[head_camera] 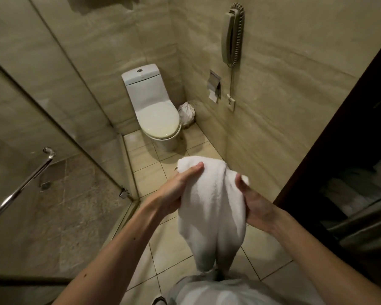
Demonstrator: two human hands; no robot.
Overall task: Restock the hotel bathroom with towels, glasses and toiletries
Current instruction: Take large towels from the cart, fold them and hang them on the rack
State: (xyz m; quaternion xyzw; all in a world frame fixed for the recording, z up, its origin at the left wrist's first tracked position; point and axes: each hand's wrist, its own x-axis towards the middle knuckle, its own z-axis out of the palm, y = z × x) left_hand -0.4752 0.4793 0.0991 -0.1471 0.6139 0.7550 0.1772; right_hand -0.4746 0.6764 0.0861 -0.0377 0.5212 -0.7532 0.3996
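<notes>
- Two hands, left hand and right hand, each grip a side of the white towel, held above the floor tiles.
- Risk: its hanging end may brush the floor if lowered.

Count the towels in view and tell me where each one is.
1: a white towel, hanging between the left hand and right hand, which grip its sides. Pale shapes in the dark opening at right may be more; too dim to tell.
</notes>
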